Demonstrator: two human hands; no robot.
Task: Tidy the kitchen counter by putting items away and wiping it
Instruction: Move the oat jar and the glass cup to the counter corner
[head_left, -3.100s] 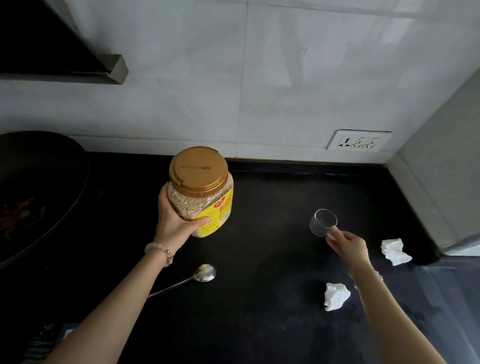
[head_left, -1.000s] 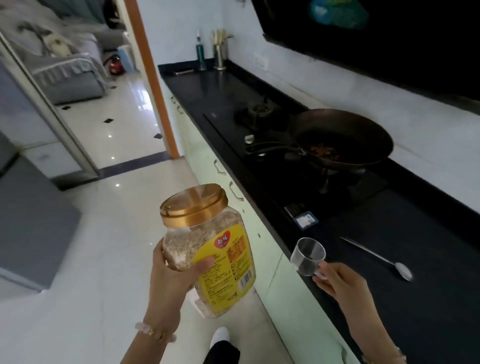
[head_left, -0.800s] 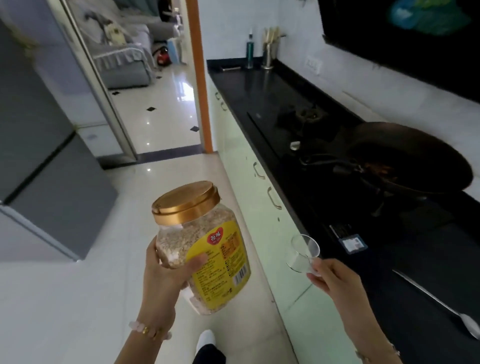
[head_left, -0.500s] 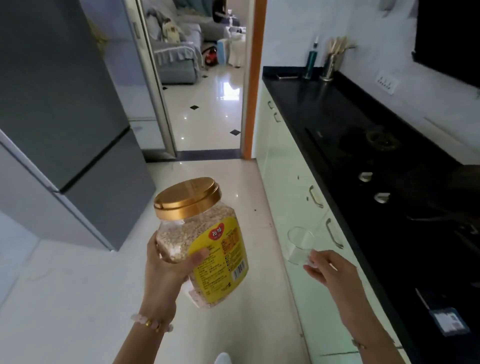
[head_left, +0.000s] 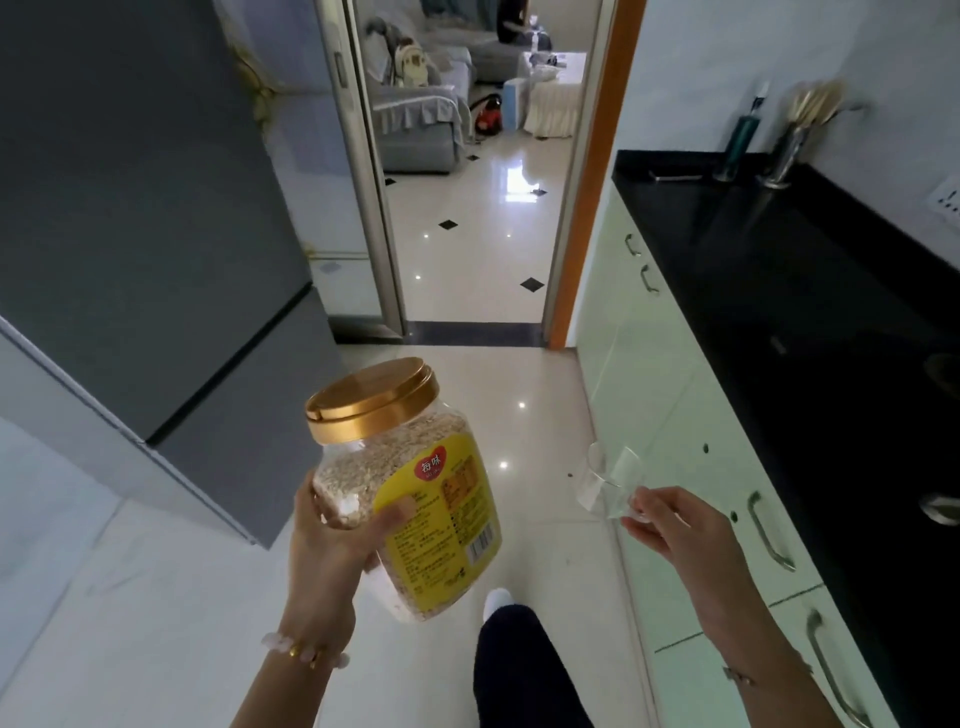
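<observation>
**Kitchen aisle: jar and cup carried in two hands, away from the table**

Grey fridge (head_left: 130, 234) fills the upper left of the frame, standing on a shiny white tiled floor (head_left: 519, 374). At the top centre an open doorway with an orange frame (head_left: 587, 171) shows another room with a grey sofa (head_left: 415, 119).

Lower centre-left, the left hand (head_left: 332, 545) holds an oat jar (head_left: 415, 493) in the air above the floor. The jar is tilted, with its gold lid (head_left: 371, 400) leaning toward the upper left and screwed on. It has a yellow label and is nearly full of oats. The thumb (head_left: 392, 519) lies across the front of the jar at the edge of the label, and the other fingers are curled round the back, mostly hidden. A bead bracelet (head_left: 306, 649) sits on this wrist.

At the bottom centre a leg in dark trousers (head_left: 519, 670) and a white shoe tip show.

Right of it, the right hand (head_left: 680, 530) holds a small clear cup (head_left: 605, 480), also in the air. Its fingers (head_left: 644, 512) pinch the cup at its lower right edge. The cup looks empty.

Along the right side run pale green cabinets (head_left: 649, 364) with metal handles, and above them lies the black table (head_left: 779, 260). At its far end, in the upper right, stand a dark bottle (head_left: 737, 145) and a metal utensil holder (head_left: 784, 156).
</observation>
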